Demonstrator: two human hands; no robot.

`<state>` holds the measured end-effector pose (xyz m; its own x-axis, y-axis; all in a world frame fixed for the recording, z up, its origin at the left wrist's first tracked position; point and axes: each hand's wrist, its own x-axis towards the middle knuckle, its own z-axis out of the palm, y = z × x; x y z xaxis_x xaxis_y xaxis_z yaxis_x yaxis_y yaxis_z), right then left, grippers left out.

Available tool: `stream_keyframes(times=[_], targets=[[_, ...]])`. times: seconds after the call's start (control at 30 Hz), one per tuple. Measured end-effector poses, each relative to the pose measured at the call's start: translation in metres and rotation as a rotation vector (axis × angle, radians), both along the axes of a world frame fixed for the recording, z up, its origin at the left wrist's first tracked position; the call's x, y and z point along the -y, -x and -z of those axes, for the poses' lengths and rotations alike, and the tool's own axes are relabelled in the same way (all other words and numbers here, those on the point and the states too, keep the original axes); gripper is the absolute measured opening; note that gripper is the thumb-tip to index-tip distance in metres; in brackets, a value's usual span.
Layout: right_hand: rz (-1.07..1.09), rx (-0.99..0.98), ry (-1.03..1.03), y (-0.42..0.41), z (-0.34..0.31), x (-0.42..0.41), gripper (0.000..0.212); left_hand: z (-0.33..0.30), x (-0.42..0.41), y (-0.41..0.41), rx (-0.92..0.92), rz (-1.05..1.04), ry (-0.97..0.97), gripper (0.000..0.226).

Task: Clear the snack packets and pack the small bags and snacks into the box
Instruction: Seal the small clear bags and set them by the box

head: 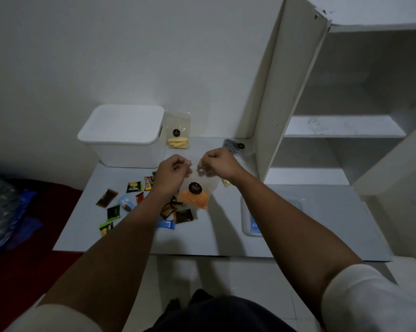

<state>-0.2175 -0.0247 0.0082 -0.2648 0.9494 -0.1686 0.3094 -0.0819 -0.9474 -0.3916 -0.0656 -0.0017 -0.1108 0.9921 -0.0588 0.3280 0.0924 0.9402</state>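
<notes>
Held bag: clear pouch with a round dark label and orange snack pieces sunk to its bottom; hangs upright above the middle of the tabletop, mouth up, long axis running from the hands down toward the near edge.
Left hand: fingers curled, pinching the top left corner of the bag's mouth.
Right hand: fingers curled, pinching the top right corner; both hands close together, level with each other, so the bag hangs between them.
Grip detail: dim light, so whether the mouth is being pulled apart or pressed closed cannot be told.
Box: white, lid on, at the far left corner of the tabletop; lies beyond and left of the hands, nearer the left hand.
Coming move, as a judgement: carrying the bag up and left to the box, which probably first needs its lid lifted; the left hand is better placed for that.
Second bag: clear, same dark label, pale yellow pieces at its bottom; leans upright just beside the box's right side.
Loose snack packets: scattered on the left half of the tabletop, below the left forearm and under the hanging bag.
Third small bag: dark, at the far edge beside the shelf upright.
</notes>
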Motion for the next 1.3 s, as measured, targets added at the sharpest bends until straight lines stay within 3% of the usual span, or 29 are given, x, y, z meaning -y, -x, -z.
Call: stream_keyframes(times=[0.2, 0.4, 0.57, 0.73, 0.93, 1.3], targets=[[0.086, -0.222, 0.144, 0.014, -0.016, 0.003, 0.016, -0.007, -0.008, 0.026, 0.058, -0.001, 0.001, 0.017], [0.068, -0.162, 0.142, 0.044, -0.029, 0.008, 0.026, -0.025, -0.014, 0.062, 0.3, 0.025, 0.099, 0.019], [0.118, -0.167, 0.117, 0.073, -0.035, 0.015, 0.022, -0.032, -0.013, 0.089, 0.149, 0.153, 0.044, 0.024], [0.08, -0.088, 0.098, 0.093, -0.031, 0.027, 0.031, -0.031, -0.011, 0.112, 0.099, 0.283, -0.02, 0.027], [0.095, -0.09, 0.094, 0.109, -0.021, 0.034, 0.006, -0.018, -0.006, 0.121, 0.105, 0.276, 0.053, 0.023], [0.089, -0.168, 0.153, 0.122, -0.012, 0.017, 0.012, -0.016, -0.024, 0.144, 0.159, 0.188, 0.074, 0.021]])
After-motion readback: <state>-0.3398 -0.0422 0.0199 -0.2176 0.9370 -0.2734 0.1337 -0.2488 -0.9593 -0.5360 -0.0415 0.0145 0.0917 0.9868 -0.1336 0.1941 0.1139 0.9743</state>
